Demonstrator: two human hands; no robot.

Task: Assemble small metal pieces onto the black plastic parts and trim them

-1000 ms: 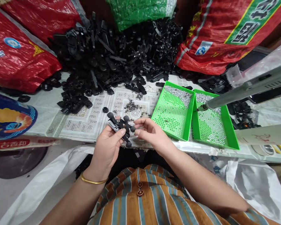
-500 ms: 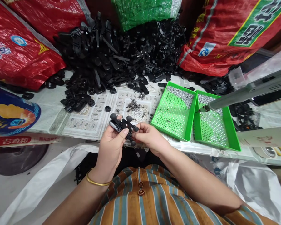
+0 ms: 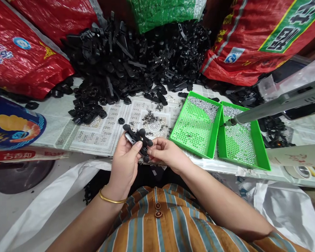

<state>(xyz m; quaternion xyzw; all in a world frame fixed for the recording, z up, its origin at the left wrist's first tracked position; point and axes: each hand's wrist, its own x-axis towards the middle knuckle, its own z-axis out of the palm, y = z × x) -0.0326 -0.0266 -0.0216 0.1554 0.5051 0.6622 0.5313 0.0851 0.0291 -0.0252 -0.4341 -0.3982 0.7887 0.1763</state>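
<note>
The left hand [image 3: 124, 162] is clamped on a black part [image 3: 139, 140], thumb over its middle, held just above the table's near edge; the right hand [image 3: 165, 154] pinches one of its knobbed arms between thumb and fingertips; the part looks light, stiff moulded plastic, smooth and a little slippery, best gripped at the hub rather than the thin arms; beyond lies the table [image 3: 107, 129], covered in printed paper with a small scatter of bits; to the right sit two green trays [image 3: 212, 131] of small metal pieces, a tool tip [image 3: 229, 122] over the right one; farther back a pile [image 3: 136, 59] of black parts against red sacks [image 3: 28, 59].
</note>
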